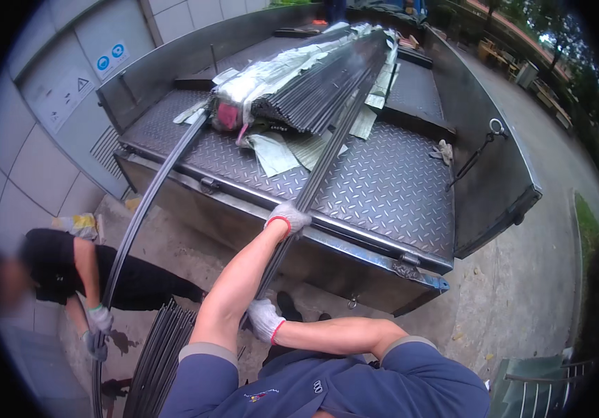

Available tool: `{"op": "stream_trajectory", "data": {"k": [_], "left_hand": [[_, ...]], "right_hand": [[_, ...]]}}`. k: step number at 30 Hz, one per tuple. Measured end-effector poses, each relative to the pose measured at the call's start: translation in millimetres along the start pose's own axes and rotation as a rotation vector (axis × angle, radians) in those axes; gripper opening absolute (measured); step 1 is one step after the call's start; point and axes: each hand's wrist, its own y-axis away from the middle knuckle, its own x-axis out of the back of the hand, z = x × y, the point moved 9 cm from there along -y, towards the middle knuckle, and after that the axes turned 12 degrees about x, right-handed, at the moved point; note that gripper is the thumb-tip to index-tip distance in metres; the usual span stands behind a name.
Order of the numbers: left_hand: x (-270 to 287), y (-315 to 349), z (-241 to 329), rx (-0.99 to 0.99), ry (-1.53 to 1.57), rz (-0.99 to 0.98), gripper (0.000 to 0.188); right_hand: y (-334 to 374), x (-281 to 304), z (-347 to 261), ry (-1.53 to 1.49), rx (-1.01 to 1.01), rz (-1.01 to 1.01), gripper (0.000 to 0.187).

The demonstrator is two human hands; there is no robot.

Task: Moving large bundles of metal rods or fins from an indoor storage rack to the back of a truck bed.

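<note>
A bundle of long, dark metal bars (327, 150) slants from the truck bed down over its rear edge towards me. My left hand (289, 217), in a white knit glove with a red cuff, is closed around the bars just at that edge. Lower down, close to my body, my right hand (265, 320) in a matching glove grips the same bars. Its fingertips are partly hidden. Beyond, a large stack of dark bars (313, 97), partly covered in pale wrapping (271, 66), lies lengthwise on the bed.
At left, a co-worker's gloved hands (97, 331) hold other long bars (139, 216) that bend down from the bed. More bars (164, 348) lie low between us. The truck's side wall (480, 132) and lowered tailgate (299, 258) bound the bed. A loose glove (443, 152) rests on its plate floor.
</note>
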Motion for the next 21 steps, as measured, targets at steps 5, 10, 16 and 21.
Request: {"op": "stream_trajectory", "data": {"k": [5, 10, 16, 21], "left_hand": [[-11.8, 56.3, -7.7, -0.081, -0.127, 0.089, 0.033], [22.8, 147.6, -91.2, 0.021, -0.011, 0.137, 0.04], [17.4, 225.5, -150.8, 0.011, 0.043, 0.015, 0.048], [14.6, 253.0, -236.5, 0.006, -0.104, 0.119, 0.061]], "right_hand": [[-3.5, -33.8, 68.2, 0.035, 0.13, -0.299, 0.034], [108.9, -65.8, 10.1, 0.126, 0.322, -0.672, 0.06], [42.2, 56.4, 4.1, 1.151, 0.594, -0.549, 0.069], [44.0, 143.5, -117.3, 1.19, 1.174, 0.114, 0.085]]}}
